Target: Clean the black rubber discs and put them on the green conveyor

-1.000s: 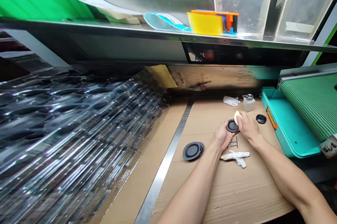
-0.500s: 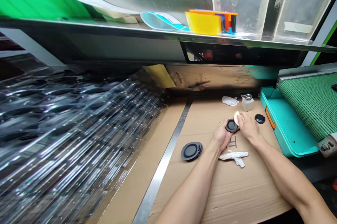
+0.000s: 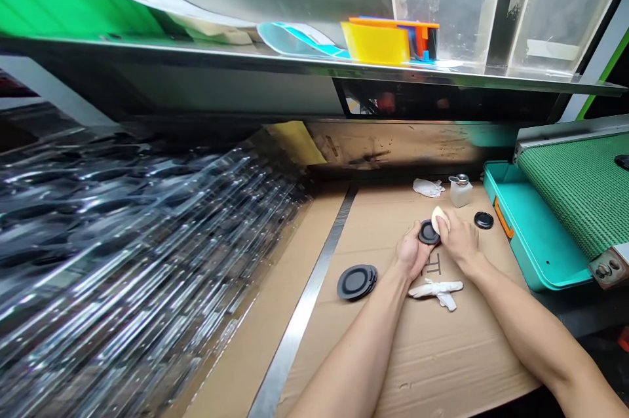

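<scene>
My left hand [image 3: 411, 253] is closed round a small black round disc [image 3: 426, 233], held just above the cardboard sheet [image 3: 417, 346]. My right hand [image 3: 458, 239] pinches a pale cream wad [image 3: 437, 218] and presses it against the disc's right edge. A short stack of black discs [image 3: 356, 282] lies on the cardboard to the left of my left hand. One more black disc [image 3: 483, 220] rests to the right of my right hand. A crumpled white cloth [image 3: 439, 291] lies just below my hands.
A small white dispenser bottle [image 3: 460, 191] and another white rag [image 3: 428, 187] stand at the back. A teal machine with a green conveyor belt [image 3: 574, 198] fills the right. Stacked clear plastic trays [image 3: 132, 254] cover the left. A metal shelf [image 3: 295, 64] overhangs, bearing coloured sheets.
The wad in my right hand has shifted slightly over the disc's edge. Both hands stay in about the same place; the view has drifted a little.
</scene>
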`<action>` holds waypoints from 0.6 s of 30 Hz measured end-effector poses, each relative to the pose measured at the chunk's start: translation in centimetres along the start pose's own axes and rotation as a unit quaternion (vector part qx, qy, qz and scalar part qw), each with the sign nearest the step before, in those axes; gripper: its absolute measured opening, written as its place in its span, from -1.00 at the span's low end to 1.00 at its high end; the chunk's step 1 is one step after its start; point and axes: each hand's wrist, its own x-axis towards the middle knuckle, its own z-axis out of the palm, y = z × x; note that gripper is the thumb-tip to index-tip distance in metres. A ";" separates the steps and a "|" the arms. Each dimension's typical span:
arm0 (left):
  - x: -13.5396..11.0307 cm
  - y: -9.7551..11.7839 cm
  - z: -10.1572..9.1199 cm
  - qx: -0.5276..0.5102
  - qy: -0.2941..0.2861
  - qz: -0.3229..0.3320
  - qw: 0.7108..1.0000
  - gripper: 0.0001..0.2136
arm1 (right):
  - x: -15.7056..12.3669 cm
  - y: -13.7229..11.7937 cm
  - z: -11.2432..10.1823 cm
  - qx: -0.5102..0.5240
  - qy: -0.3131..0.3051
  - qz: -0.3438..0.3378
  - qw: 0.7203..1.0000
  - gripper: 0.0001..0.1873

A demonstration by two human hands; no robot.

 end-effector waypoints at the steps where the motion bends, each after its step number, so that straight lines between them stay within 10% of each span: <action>1: 0.0 0.0 0.0 0.002 0.006 0.008 1.000 -0.72 | 0.0 -0.1 0.1 0.001 0.002 -0.001 1.000 -0.53; 11: -0.2 0.5 0.0 0.011 0.018 -0.013 1.000 -0.70 | 2.5 3.8 -1.0 0.173 0.085 0.001 0.981 -0.57; 18: 0.0 0.1 -0.3 0.023 0.013 0.007 1.000 -0.71 | 2.0 3.6 -0.5 0.363 -0.112 -0.075 0.922 -0.64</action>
